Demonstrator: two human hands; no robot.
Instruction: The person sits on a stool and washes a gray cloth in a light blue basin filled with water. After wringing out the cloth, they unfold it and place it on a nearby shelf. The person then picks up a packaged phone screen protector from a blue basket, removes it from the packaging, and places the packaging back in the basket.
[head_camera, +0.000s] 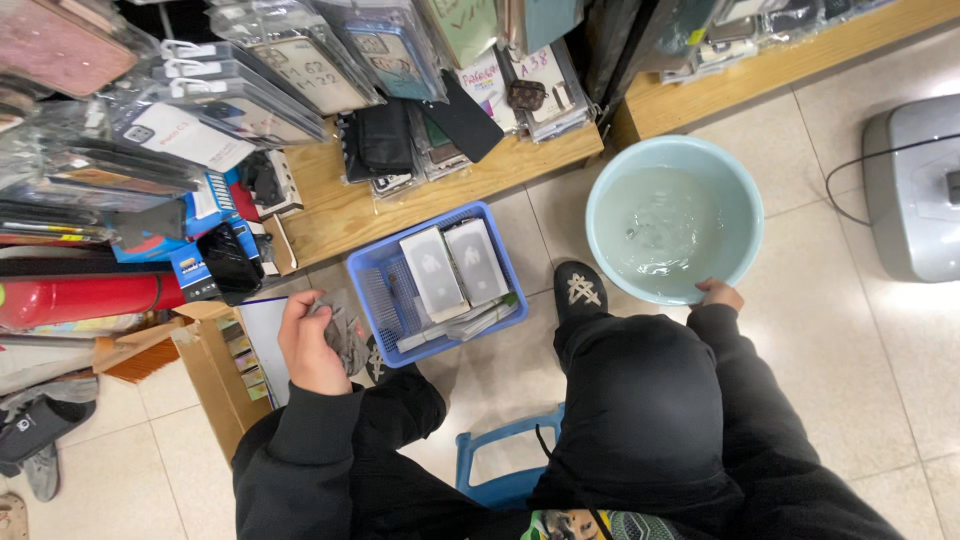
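floor (860, 340): pale tiles | wooden shelves (350, 205): packaged goods | blue stool (500, 465)

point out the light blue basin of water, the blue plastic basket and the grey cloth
round light blue plastic basin of water (610, 180), head view, on its left rim
blue plastic mesh basket (372, 290), head view, on its bare left wall
crumpled grey cloth (345, 335), head view, on the part showing beside the left hand (308, 345)

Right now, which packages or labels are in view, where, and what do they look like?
Two grey flat boxes: upright in the blue basket, rectangular.
Clear sleeved packs: hanging upper left, with white labels.
Blue-and-white carton: on the wooden shelf, left.
Left hand holds a grey cloth; right hand grips the basin rim.
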